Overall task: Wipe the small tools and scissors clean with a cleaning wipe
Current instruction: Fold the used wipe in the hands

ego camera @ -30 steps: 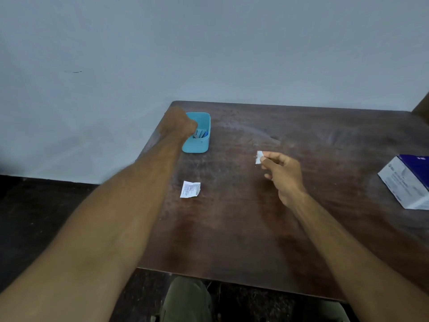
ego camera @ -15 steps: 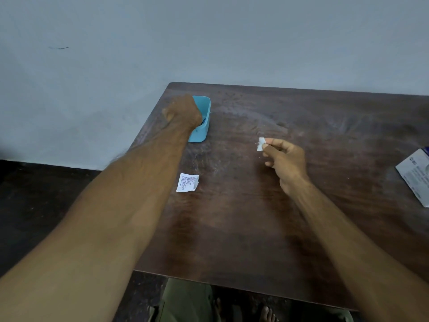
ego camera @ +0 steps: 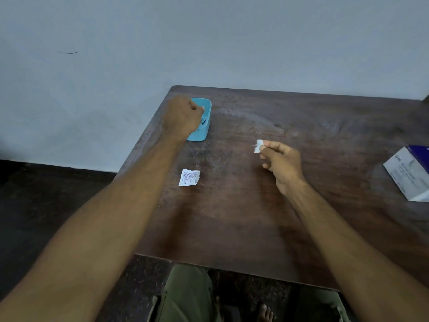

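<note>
Left hand [ego camera: 182, 117] reaches into a blue tub [ego camera: 204, 129] on the bench [ego camera: 232, 217], fingers curled; its grip is hidden. Right hand [ego camera: 282, 162] pinches a white wipe [ego camera: 258, 145].

One view only, head cam, wide-angle, so nothing overlaps with a second view. You're seated at the near edge of the table [ego camera: 232, 217], looking forward and down. Your knees show at 6 o'clock under the edge. Wall [ego camera: 209, 43] fills the upper third at 12. Table's left edge runs diagonally from 11 toward 7; floor sits at 8 to 9. Both forearms enter from the bottom corners, close to the lens, edges stretched by the optics.
</note>
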Demonstrator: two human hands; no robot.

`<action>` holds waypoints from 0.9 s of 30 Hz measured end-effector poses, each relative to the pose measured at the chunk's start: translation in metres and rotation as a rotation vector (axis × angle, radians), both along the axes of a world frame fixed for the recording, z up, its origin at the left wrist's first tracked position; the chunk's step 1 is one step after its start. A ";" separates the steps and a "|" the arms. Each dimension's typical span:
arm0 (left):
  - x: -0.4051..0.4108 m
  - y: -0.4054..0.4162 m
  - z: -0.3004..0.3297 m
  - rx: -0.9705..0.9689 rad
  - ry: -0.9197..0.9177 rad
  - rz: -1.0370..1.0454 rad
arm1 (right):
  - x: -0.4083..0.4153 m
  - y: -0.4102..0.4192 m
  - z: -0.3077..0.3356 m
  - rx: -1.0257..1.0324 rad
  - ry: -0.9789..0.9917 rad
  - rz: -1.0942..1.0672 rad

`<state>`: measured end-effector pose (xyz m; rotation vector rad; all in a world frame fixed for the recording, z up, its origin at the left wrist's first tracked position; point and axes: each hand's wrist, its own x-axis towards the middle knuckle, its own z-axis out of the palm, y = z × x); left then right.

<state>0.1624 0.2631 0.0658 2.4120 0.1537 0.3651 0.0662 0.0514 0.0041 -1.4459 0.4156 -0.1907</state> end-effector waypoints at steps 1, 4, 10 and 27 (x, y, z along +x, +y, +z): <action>-0.016 0.002 -0.001 -0.076 -0.053 -0.008 | -0.004 0.000 0.000 0.009 0.005 0.008; -0.068 0.018 -0.014 -0.212 -0.125 -0.007 | -0.016 0.005 0.000 0.027 0.024 0.053; -0.123 0.055 -0.067 -0.241 -0.003 0.009 | -0.036 0.036 0.003 0.039 0.060 0.135; -0.134 0.045 -0.090 -0.175 0.033 -0.027 | -0.052 0.114 0.009 -0.044 0.137 0.258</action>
